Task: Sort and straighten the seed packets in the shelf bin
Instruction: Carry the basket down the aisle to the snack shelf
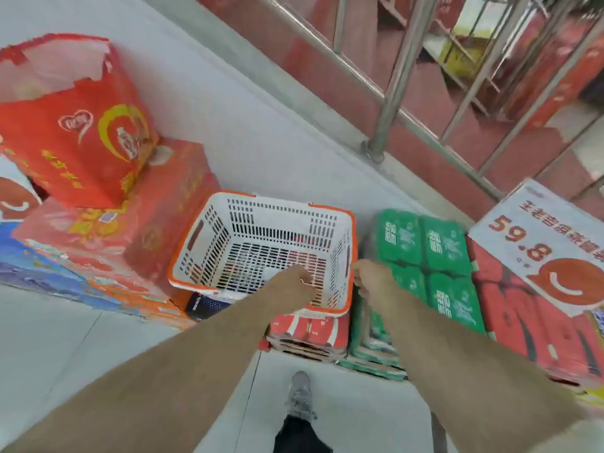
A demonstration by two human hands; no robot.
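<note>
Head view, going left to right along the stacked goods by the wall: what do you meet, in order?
Torn red carton → white basket with orange rim, left hand inside it → right hand at its right rim → green packs → white price sign reading 59.8.

Red "59.8" on white price sign (536, 237) (other characters blurred)
</note>
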